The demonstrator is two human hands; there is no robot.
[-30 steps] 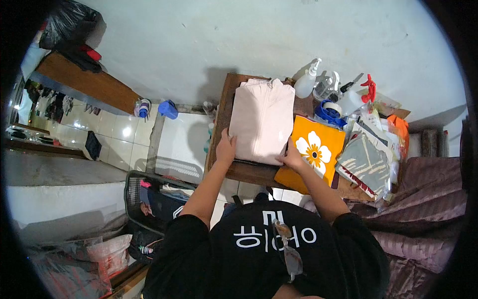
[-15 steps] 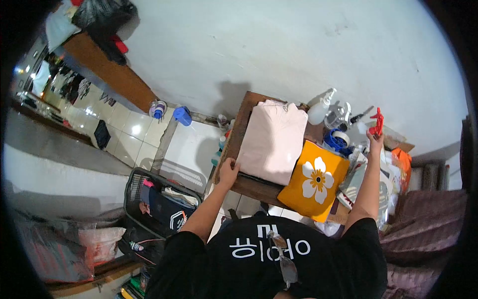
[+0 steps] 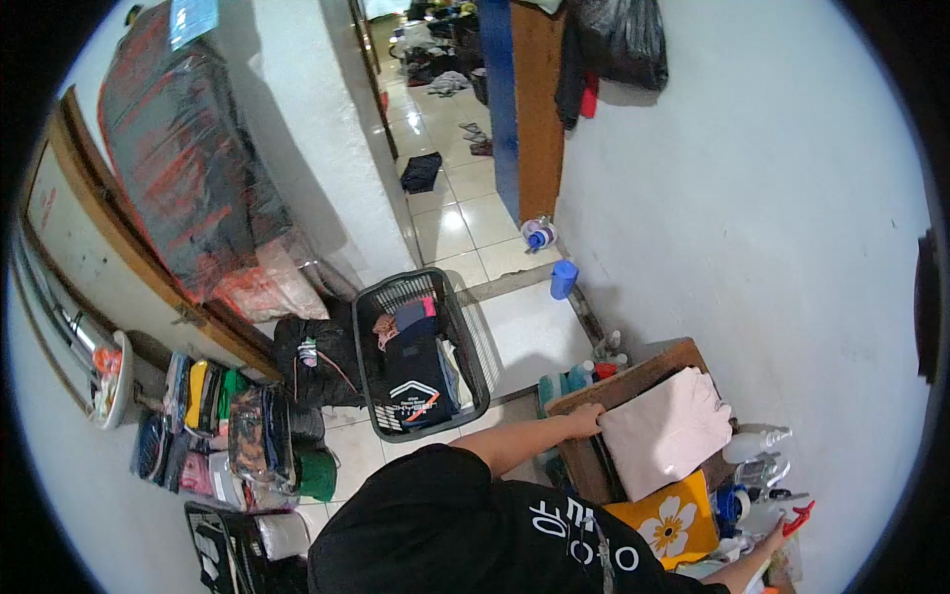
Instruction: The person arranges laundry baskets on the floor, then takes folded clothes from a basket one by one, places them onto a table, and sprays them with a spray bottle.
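A folded pale pink garment (image 3: 665,431) lies on a small brown wooden table (image 3: 678,351). My left hand (image 3: 586,420) rests at the table's left side, fingers loosely extended beside the garment's edge and holding nothing I can see. At the lower right, my right hand (image 3: 770,546) is closed round a red trigger sprayer (image 3: 798,519); its lower part is hidden. A folded orange cloth with a white flower (image 3: 673,525) lies nearer my body, against the pink garment. Clear pump bottles (image 3: 757,445) and a blue tape dispenser (image 3: 730,505) stand near my right hand.
A dark laundry basket (image 3: 371,327) with folded clothes stands on the tiled floor to my left. Behind it are a black bag (image 3: 317,361) and stacks of packed clothes (image 3: 203,396). A blue cup (image 3: 563,280) stands near the doorway. A black plastic bag (image 3: 623,45) hangs by the wall.
My head has turned left, so the table now appears at lower right and the basket near the middle. The left hand stays by the garment; the right still grips the red sprayer.
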